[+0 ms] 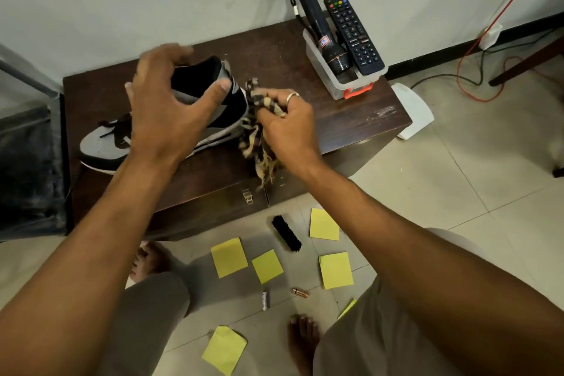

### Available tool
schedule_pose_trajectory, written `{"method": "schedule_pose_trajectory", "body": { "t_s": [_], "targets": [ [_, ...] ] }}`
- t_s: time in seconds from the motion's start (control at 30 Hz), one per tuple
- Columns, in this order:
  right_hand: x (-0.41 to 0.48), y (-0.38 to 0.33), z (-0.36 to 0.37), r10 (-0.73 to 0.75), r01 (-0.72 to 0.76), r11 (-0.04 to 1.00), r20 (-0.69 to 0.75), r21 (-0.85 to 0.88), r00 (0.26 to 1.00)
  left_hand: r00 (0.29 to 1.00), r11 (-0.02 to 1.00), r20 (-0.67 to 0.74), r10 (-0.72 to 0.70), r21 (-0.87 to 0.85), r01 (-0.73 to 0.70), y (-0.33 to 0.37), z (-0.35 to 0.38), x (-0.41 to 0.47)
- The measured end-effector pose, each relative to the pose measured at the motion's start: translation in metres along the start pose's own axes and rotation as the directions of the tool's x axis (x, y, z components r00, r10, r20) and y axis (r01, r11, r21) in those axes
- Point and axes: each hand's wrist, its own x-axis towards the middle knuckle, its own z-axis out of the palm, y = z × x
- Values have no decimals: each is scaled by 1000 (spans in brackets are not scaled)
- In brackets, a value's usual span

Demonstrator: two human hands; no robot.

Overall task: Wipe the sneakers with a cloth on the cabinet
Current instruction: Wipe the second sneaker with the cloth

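Note:
A grey, black and white sneaker (105,146) lies on the dark brown cabinet (345,113), toe pointing left. My left hand (171,107) grips its collar from above, thumb on the near side, fingers over the opening. My right hand (288,125) holds a striped, frayed cloth (259,143) bunched against the sneaker's heel; loose ends of the cloth hang over the cabinet's front edge.
A clear plastic box (335,79) holding a black torch (314,18) and a remote (354,33) stands at the cabinet's back right. On the tiled floor lie a black brush (286,232), several yellow sticky notes (229,257), two batteries (265,300) and my bare feet. Cables run at right.

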Motion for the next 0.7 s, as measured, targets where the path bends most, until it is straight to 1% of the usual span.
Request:
{"method": "schedule_pose_trajectory", "body": {
  "t_s": [0.03, 0.1, 0.13, 0.17, 0.23, 0.3, 0.4, 0.47, 0.5, 0.57, 0.63, 0.7],
  "targets": [
    [3, 0, 2, 1, 0, 1000, 42, -14, 999, 1000, 999, -2, -5, 43, 5, 3, 6, 1],
    [0, 1, 8, 19, 0, 996, 208, -92, 978, 1000, 986, 17, -26, 162, 23, 4, 15, 2],
    [-3, 2, 11, 10, 38, 985, 280, -167, 960, 1000, 976, 20, -18, 216, 14, 2, 19, 3],
    [-6, 5, 13, -14, 99, 963, 321, -249, 947, 1000, 969, 19, -9, 249, 4, 1, 21, 2],
    [-6, 11, 12, -95, 201, 923, 311, -329, 946, 1000, 964, 12, 2, 266, -6, -2, 23, -1],
    [-5, 12, 11, -149, 233, 912, 257, -336, 955, 1000, 962, 11, 11, 271, -13, 0, 24, -2],
    [-5, 3, 9, -141, 222, 896, 228, -384, 963, 999, 965, 42, 6, 260, -17, -1, 20, -3],
    [-5, -10, 2, -102, 192, 889, 229, -416, 968, 997, 970, 76, -4, 243, -15, -3, 14, -2],
    [-3, -14, -2, -60, 145, 907, 220, -395, 974, 995, 974, 97, -9, 228, -14, -5, 11, -1],
    [0, -19, -7, 13, 37, 958, 173, -285, 985, 990, 981, 138, -15, 191, -12, -8, 5, 0],
    [-1, -20, 0, -28, 48, 984, 111, -174, 993, 986, 986, 164, -17, 167, -11, -10, 1, 0],
    [-4, -13, 11, -72, 89, 990, 149, -108, 986, 983, 988, 182, -16, 156, -13, -11, -1, -1]
  ]
}}
